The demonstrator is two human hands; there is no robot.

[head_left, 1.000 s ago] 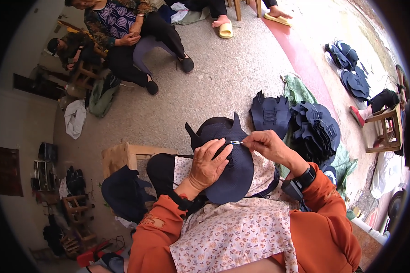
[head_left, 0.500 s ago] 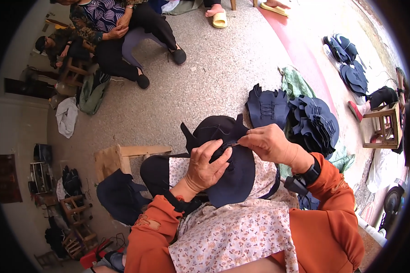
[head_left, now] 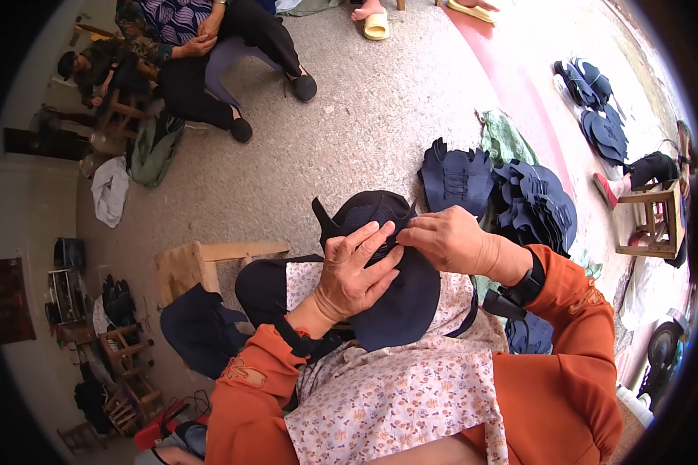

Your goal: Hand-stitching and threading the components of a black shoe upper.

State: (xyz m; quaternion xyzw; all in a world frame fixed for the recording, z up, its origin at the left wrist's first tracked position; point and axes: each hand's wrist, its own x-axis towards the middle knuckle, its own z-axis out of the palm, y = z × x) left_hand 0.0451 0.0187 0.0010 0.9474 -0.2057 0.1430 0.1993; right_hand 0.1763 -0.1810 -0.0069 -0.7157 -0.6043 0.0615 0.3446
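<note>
Across my lap lies a dark navy fabric piece (head_left: 399, 310), shaped like a shoe upper, with narrow tabs standing up at its far end. My left hand (head_left: 353, 271) is closed on its middle, thumb and fingers pressing the cloth together. On the right side of that spot, my right hand (head_left: 446, 244) pinches with thumb and forefinger close to the left fingertips. What lies in this pinch is too small to make out. The fingers cover the middle of the piece.
Right of my knees lie a laced navy piece (head_left: 455, 182) and a pile of similar pieces (head_left: 537, 205) on green sacking (head_left: 508, 138). Another navy piece (head_left: 198, 329) rests by a wooden stool (head_left: 186, 267) at my left. A seated person (head_left: 202, 85) is across the floor.
My right hand has come slightly left and down, nearer the left fingertips. My left fingers have shifted up over the middle of the piece, whose far end has tilted a little.
</note>
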